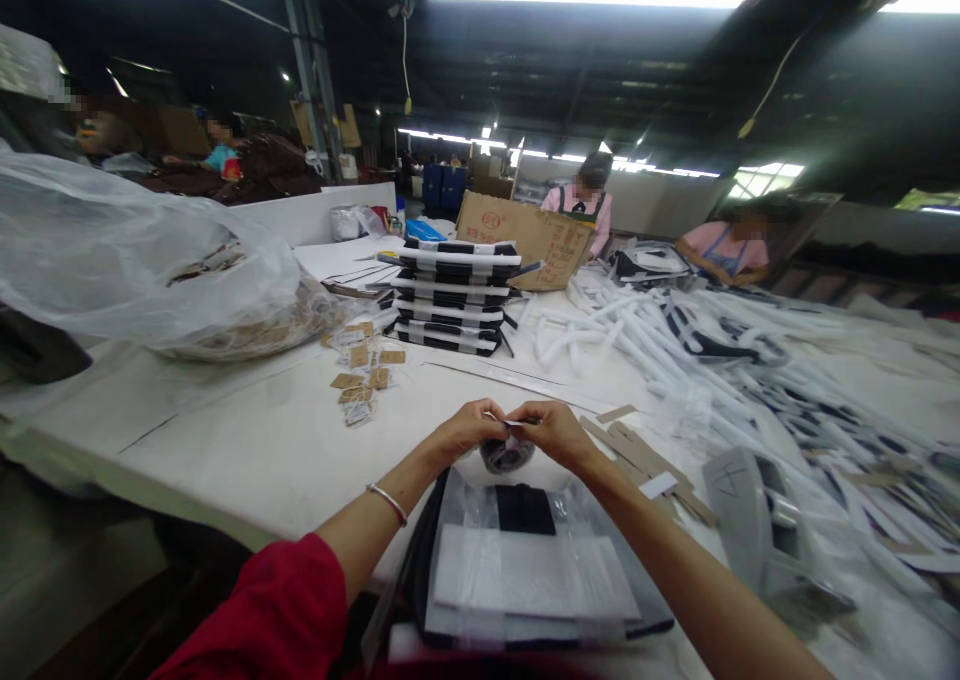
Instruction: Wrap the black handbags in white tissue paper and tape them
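My left hand (472, 428) and my right hand (553, 430) meet in front of me, thumbs and fingertips pinched together. Both grip the top of a small, dark, rounded bundle (506, 455) that looks rolled up and has a shiny, plastic-like surface. A bit of white shows at its upper edge; its exact kind I cannot make out. Right below, close to my body, lies a flat black bag (526, 510) covered with clear plastic and a white sheet (525, 572). Its black edges stick out on both sides.
Plastic-wrapped black-and-white packs stand stacked (454, 300) beyond my hands. Brown tags (360, 380) and a big translucent sack (142, 260) are at left. Cardboard strips (649, 460), a grey tape dispenser (750, 520) and white foam strips (637, 330) fill the right. Co-workers stand behind a carton (517, 235).
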The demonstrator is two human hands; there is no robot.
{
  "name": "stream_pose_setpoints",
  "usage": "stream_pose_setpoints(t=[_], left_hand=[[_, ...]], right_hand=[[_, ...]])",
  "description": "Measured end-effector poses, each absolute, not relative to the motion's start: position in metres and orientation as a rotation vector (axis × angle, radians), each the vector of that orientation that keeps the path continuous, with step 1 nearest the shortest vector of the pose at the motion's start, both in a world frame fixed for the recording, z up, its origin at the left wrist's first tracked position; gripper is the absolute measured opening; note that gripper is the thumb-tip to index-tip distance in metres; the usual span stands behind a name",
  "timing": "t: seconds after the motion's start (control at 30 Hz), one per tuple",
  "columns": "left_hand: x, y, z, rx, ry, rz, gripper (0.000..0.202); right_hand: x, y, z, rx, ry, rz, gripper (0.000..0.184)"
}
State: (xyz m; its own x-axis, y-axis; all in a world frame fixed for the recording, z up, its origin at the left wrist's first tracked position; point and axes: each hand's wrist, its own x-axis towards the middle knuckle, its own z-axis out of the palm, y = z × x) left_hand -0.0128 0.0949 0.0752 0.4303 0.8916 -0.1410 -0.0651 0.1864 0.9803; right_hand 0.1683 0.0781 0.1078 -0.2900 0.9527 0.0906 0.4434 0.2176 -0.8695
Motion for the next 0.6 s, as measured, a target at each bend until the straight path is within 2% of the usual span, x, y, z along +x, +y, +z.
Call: stream_pose_setpoints(t=[0.07,0.2,0.3,0.53,0.6], left_hand=[[-0.013,0.095,0.078,1.182,0.890,0.796,0.028],[-0.012,0.098,0.078,1.153,0.899,0.767,0.028],[-0.010,0.102,0.075,1.107,0.893,0.748,0.029],[-0.011,0.111,0.069,1.015,0.839,0.718,0.028],[-0.012,0.112,0.070,1.010,0.813,0.722,0.028]], right_hand=[[0.168,0.075,0.107,-1.295,-1.896,0.827,0.011],[0.169,0.073,0.099,-1.195,-2.062,0.495,0.027],[0.172,0.072,0.091,-1.043,-2.199,0.273,0.033],[0.181,0.070,0.088,-0.896,-2.343,0.158,0.024],[0.181,0.068,0.090,-0.893,-2.349,0.150,0.030]])
